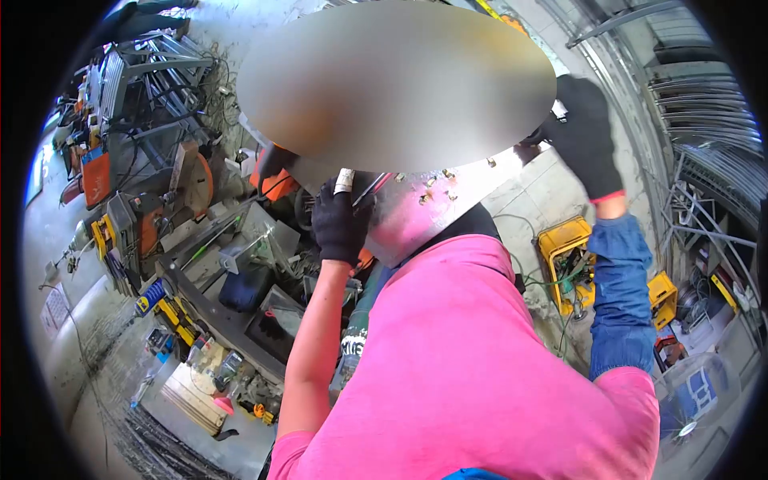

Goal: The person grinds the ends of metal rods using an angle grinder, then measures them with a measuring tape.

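Blurring hides the upper middle of the view. Below it a shiny metal sheet [408,212] shows, with small brass-coloured pieces [428,194] on its surface. My left hand [340,224], in a black glove, is curled at the sheet's left side, beside a short white cylinder [344,181] and a thin red-and-white strip. What it grips is unclear. To the right of the sheet, my right hand [582,132], also black-gloved, is closed around something dark with a white part [559,110]; the blur covers some of it.
A yellow crate [566,260] of tools stands at right, with cables near it. Metal racks [704,172] line the right edge. At left are a dark-framed workbench [216,308], a cut-off saw [192,180], a yellow-and-blue tool [150,298] and piled metal frames [152,80].
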A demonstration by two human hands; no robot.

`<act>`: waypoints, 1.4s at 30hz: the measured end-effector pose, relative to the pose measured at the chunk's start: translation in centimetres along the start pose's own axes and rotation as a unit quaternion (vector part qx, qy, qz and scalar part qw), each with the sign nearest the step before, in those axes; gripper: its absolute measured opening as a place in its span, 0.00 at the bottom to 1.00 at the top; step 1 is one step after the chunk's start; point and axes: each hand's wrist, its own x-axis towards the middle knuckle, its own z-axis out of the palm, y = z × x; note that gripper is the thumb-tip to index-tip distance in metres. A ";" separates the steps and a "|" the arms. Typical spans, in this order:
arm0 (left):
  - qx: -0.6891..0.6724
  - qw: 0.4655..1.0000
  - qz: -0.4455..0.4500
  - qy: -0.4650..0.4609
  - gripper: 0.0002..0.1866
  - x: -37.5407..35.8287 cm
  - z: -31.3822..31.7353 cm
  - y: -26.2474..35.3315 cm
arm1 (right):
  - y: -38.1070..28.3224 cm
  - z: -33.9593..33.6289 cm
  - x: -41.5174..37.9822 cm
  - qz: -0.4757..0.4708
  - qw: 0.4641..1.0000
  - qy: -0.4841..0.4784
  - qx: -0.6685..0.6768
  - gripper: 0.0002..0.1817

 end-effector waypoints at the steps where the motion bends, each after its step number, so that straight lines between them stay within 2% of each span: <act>1: 0.009 0.998 -0.036 -0.053 0.33 -0.4 -0.3 -0.2 | -1.6 0.4 -0.2 0.004 0.997 -0.072 -0.039 0.14; 2: 0.019 0.991 -0.072 -0.107 0.32 -0.7 -0.7 -0.6 | -2.6 1.5 -0.6 0.000 0.991 -0.108 -0.085 0.15; 4: 0.002 0.997 -0.043 -0.065 0.29 -2.0 -0.2 -1.7 | -4.2 3.1 -0.6 -0.002 0.981 -0.155 -0.121 0.16; 6: -0.039 0.993 -0.033 -0.106 0.26 -3.1 0.0 -2.1 | -4.5 5.6 -1.0 -0.008 0.980 -0.146 -0.135 0.15; 7: -0.036 0.996 -0.010 -0.080 0.21 -3.3 0.6 -2.4 | -4.7 6.4 -0.9 -0.006 0.980 -0.139 -0.144 0.14; 8: -0.040 0.996 -0.011 -0.074 0.21 -3.4 1.2 -2.8 | -4.9 7.0 -0.9 -0.011 0.979 -0.138 -0.149 0.14; 11: -0.075 0.996 -0.004 -0.046 0.18 -3.3 1.8 -3.6 | -5.9 8.1 0.2 0.058 0.952 -0.248 -0.169 0.15; 15: -0.084 0.996 0.024 -0.034 0.15 -3.2 2.0 -4.0 | -6.2 9.8 1.1 0.090 0.933 -0.286 -0.199 0.15; 17: -0.090 0.995 0.040 -0.025 0.14 -3.2 2.2 -4.4 | -5.9 10.2 1.2 0.138 0.929 -0.300 -0.164 0.15; 20: -0.093 0.993 0.068 -0.023 0.14 -3.1 2.6 -4.7 | -5.3 11.1 0.5 0.132 0.946 -0.256 -0.148 0.16; 27: -0.120 0.989 0.071 -0.044 0.14 -2.8 3.2 -5.6 | -5.4 10.4 0.1 0.128 0.944 -0.272 -0.135 0.20; 29: -0.123 0.990 0.054 -0.048 0.13 -2.7 3.2 -5.5 | -5.3 11.0 -0.8 0.121 0.966 -0.187 -0.132 0.20; 32: -0.140 0.988 0.048 -0.042 0.15 -2.9 3.2 -5.6 | -6.2 10.9 -1.4 0.080 0.972 -0.146 -0.166 0.22; 33: -0.143 0.988 0.050 -0.038 0.15 -2.9 3.1 -5.5 | -6.3 10.8 -1.3 0.079 0.972 -0.147 -0.166 0.22; 35: -0.146 0.987 0.051 -0.034 0.15 -2.9 2.8 -5.4 | -6.4 10.5 -1.1 0.009 0.973 -0.154 -0.172 0.25; 38: -0.153 0.985 0.066 -0.034 0.16 -3.2 2.4 -5.6 | -6.4 10.1 -0.3 0.026 0.969 -0.193 -0.155 0.24; 39: -0.141 0.988 0.057 -0.024 0.16 -3.3 2.3 -5.5 | -6.2 10.3 -0.3 0.052 0.964 -0.211 -0.154 0.27; 42: -0.109 0.993 0.034 0.002 0.15 -4.0 2.4 -4.7 | -5.5 10.7 -0.4 0.055 0.970 -0.208 -0.118 0.27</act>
